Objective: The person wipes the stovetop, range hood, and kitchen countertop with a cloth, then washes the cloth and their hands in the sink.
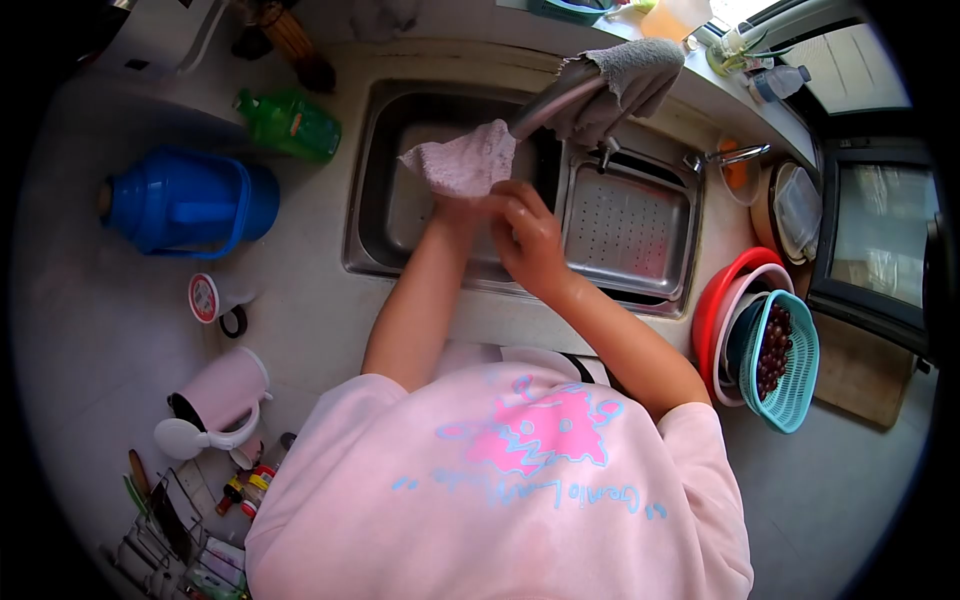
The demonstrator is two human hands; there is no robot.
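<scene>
A pink cloth [462, 162] is held up over the left basin of the steel sink [352, 225], beside the faucet's spout. My left hand [462, 203] is under the cloth and mostly covered by it, so its fingers do not show. My right hand [528, 235] is at the cloth's lower right edge, its fingers bent and pinching there. A grey cloth [640, 75] hangs over the faucet [560, 95]. The right basin holds a perforated steel tray [625, 225].
Left of the sink are a green bottle [292, 125], a blue thermos [195, 203], a white cup [215, 296] and a pink kettle [225, 390]. At the right, a red basin [707, 315] and a turquoise basket [797, 385] with dark red fruit stand near an open window [880, 230].
</scene>
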